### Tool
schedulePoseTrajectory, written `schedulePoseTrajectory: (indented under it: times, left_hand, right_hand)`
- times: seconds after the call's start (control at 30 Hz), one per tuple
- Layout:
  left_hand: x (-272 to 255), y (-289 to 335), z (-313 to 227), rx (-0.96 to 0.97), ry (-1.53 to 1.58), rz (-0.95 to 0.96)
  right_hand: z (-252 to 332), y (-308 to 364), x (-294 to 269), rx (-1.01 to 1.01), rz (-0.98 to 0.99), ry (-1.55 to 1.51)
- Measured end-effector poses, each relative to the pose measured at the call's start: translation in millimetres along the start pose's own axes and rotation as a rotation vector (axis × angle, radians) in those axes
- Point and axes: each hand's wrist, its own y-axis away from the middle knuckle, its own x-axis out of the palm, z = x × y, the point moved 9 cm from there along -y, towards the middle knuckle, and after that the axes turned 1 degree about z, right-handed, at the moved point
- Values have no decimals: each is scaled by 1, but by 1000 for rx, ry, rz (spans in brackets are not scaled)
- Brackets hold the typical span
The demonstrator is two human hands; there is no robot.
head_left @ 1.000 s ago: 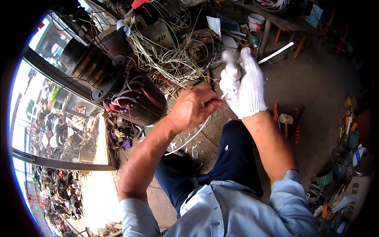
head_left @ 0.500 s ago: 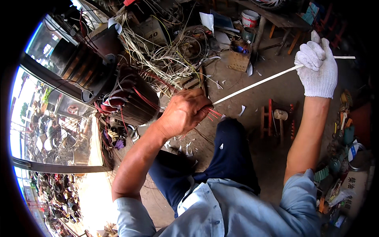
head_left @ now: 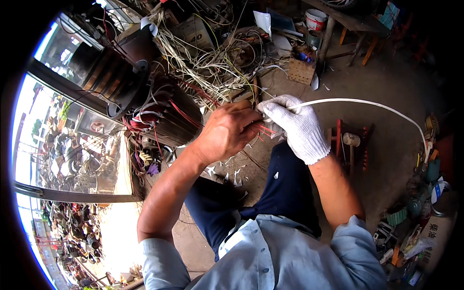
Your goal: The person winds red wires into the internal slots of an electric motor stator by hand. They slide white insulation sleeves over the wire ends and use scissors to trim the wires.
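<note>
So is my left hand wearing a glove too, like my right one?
No, the left hand holding the red wires is bare, while the right hand wears a white glove.

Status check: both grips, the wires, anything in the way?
Left grip, bare, closed around red wires, ends poking out. Right grip, gloved, holding white strand, which arcs rightward. Nothing seen blocking; wooden mallet off to the right.

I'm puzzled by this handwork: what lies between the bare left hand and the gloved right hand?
In the head view, thin red wires poke out of the left hand toward the right hand; whether the white tube also crosses is unclear.
</note>
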Motion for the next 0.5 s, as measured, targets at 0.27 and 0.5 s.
schedulePoseTrajectory:
  times: [0.27,0.5]
  left_hand:
    - [-15,7,-16,83,-157,-161]
    - [-14,8,-18,152,-234,-195]
  right_hand:
    - [4,3,-24,39,-213,-76]
    - [8,14,-35,46,-317,-105]
